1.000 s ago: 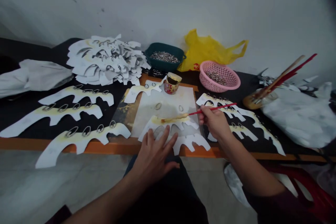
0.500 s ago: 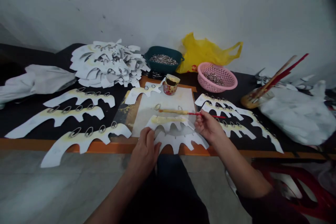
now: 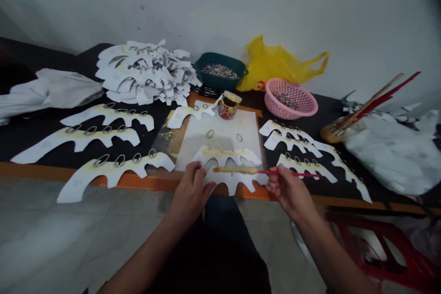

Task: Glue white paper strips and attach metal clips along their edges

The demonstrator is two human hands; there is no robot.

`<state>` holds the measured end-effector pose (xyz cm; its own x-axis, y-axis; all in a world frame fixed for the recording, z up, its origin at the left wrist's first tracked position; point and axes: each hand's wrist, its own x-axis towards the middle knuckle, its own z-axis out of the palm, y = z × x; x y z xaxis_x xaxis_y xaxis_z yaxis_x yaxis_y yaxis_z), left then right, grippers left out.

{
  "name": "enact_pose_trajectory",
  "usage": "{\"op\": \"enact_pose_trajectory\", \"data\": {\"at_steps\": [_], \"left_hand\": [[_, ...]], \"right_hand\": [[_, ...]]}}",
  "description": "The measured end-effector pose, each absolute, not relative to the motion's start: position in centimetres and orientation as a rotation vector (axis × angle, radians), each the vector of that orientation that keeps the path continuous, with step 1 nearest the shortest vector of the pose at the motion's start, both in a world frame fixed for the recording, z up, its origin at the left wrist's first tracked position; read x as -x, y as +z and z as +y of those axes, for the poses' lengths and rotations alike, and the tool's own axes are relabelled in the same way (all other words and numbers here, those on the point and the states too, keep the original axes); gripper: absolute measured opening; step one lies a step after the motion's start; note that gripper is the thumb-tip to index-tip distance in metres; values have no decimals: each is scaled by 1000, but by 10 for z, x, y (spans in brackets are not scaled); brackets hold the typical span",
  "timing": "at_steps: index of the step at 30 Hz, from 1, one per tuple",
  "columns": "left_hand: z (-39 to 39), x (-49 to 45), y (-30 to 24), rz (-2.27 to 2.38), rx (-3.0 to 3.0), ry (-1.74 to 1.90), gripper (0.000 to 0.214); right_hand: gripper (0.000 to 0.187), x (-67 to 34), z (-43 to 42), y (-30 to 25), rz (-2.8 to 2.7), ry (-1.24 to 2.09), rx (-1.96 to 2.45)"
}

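Pinching a scalloped white card [image 3: 234, 181] at twelve o'clock, the left hand [image 3: 191, 195] is apart from the right hand [image 3: 288, 194] and its red-handled brush [image 3: 237, 170]. Ringed white cards [image 3: 113, 165] lie done at ten and two o'clock; two steel rings [image 3: 210, 133] lie loose.

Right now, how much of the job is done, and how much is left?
Done: the ringed white cutouts in rows. In hand: the right hand holds a red brush over a cutout showing no rings. Still left: two loose rings on the board, more in the green tub.
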<state>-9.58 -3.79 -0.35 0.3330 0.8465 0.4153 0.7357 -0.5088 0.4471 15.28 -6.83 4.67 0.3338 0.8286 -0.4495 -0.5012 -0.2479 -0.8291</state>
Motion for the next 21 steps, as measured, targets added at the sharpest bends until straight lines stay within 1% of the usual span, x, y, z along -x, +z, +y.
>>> {"op": "enact_pose_trajectory", "data": {"at_steps": [5,9,13,21], "left_hand": [[-39,98,-6,1396,-2430,921,16],[-39,98,-9,1403,-2422,934,12],[-39,98,-9,1384,-2424,953,12],[-39,100,-6,1334,-2480,908,11]], "right_hand": [[26,-148,-79,41,-738,1154,1408],[19,-155,-89,48,-1133,1009,1509],[12,-162,-96,57,-1479,958,1469],[13,-162,-96,67,-1667,858,1421]]}}
